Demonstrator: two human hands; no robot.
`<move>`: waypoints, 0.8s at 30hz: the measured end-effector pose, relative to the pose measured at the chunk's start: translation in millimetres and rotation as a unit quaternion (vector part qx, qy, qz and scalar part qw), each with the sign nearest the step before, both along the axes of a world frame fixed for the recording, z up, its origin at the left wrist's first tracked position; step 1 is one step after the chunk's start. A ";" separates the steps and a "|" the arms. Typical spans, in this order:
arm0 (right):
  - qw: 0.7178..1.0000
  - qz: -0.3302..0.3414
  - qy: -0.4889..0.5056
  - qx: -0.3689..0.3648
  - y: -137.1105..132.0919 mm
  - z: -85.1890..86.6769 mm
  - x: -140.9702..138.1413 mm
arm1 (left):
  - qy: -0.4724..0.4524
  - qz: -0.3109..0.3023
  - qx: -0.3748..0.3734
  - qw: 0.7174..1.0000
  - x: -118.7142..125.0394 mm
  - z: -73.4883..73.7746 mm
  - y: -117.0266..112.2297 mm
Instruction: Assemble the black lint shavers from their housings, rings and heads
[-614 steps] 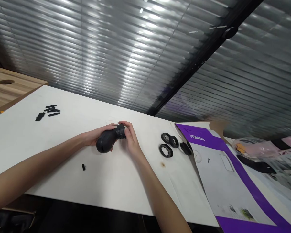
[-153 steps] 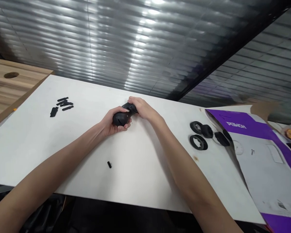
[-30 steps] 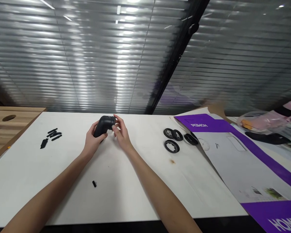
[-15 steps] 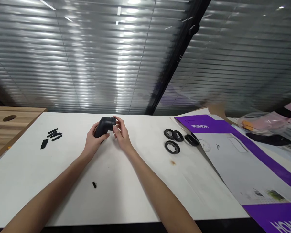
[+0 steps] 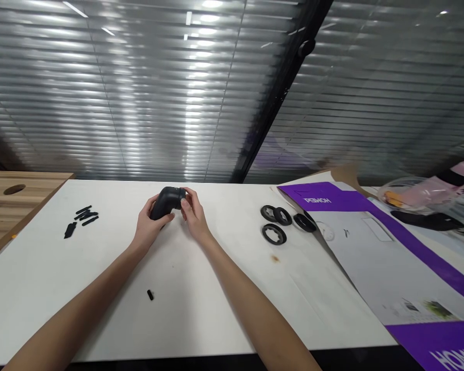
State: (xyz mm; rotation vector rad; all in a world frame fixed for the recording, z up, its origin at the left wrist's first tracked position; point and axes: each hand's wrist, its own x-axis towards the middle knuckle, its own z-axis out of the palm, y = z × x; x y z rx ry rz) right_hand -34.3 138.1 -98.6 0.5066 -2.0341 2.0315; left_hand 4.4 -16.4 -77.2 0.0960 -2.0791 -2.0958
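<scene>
A black bent part (image 5: pixel 166 202), shaped like a pipe elbow, is held above the white table between both hands. My left hand (image 5: pixel 149 224) is closed around its lower left end, thumb along the underside. With fingertips and thumb, my right hand (image 5: pixel 194 212) grips the collar at its right end. Whether the collar is a separate ring I cannot tell. Below the hands, a small black cylindrical piece (image 5: pixel 150 294) lies on the table.
On the white table (image 5: pixel 224 288), several black rings (image 5: pixel 274 234) lie at right, beside a purple and white cardboard box (image 5: pixel 355 247). Several thin black pieces (image 5: pixel 86 213) and a flat black piece (image 5: pixel 70 230) lie at left. A wooden board (image 5: pixel 23 201) borders the left; blinds (image 5: pixel 139 93) stand behind.
Both hands keep their grip on the black elbow part, with only a slight shift of the right fingers at the collar. The view has moved very slightly.
</scene>
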 end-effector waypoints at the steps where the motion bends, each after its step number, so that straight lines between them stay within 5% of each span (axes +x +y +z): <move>1: 1.000 -0.004 -0.002 0.001 0.0 -0.8 -0.5 | -0.002 0.000 -0.001 1.000 0.2 0.1 0.0; 16: 0.995 0.028 -0.070 -0.072 -2.3 4.3 -2.3 | 0.010 0.011 -0.004 1.000 -1.2 -2.1 -1.4; 20: 0.991 0.051 -0.084 -0.095 -1.2 7.9 -3.8 | -0.023 -0.102 0.124 0.987 -2.3 -1.0 -6.1; 24: 0.989 0.067 -0.093 -0.093 0.6 6.3 -4.2 | -0.098 -0.248 0.281 0.922 -1.9 4.8 -5.4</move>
